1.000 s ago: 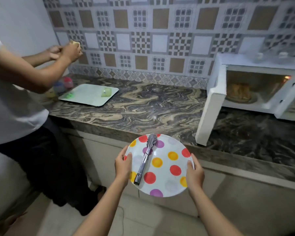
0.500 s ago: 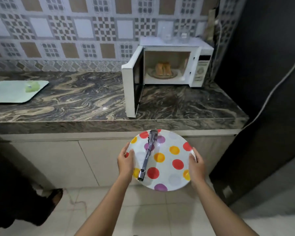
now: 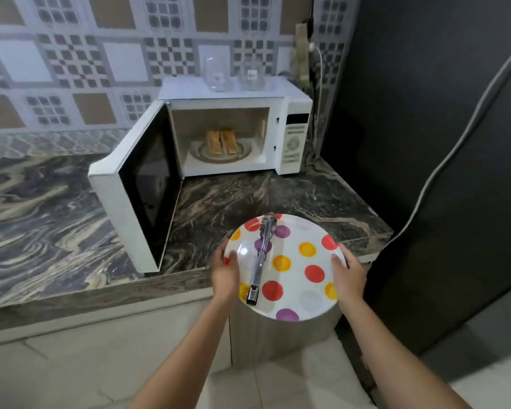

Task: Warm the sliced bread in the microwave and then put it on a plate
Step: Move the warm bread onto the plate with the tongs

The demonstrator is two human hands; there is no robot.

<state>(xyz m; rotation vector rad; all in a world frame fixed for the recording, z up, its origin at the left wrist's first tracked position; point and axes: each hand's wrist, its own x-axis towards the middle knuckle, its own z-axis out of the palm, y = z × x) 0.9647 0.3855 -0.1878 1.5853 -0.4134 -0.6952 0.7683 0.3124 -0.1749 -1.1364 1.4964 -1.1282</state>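
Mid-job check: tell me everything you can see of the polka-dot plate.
The plate is round, white and glossy, dotted with red, yellow, orange, purple and pale grey spots. It is carried roughly level over the counter front edge, before the open microwave: the left hand grips its left rim, the right hand its right rim, thumbs on top. Metal tongs lie across it lengthwise. The bread is not on it yet.

The plate [image 3: 295,283] with tongs [image 3: 263,249] now reaches over the counter [image 3: 278,196], nearer the microwave [image 3: 224,98].
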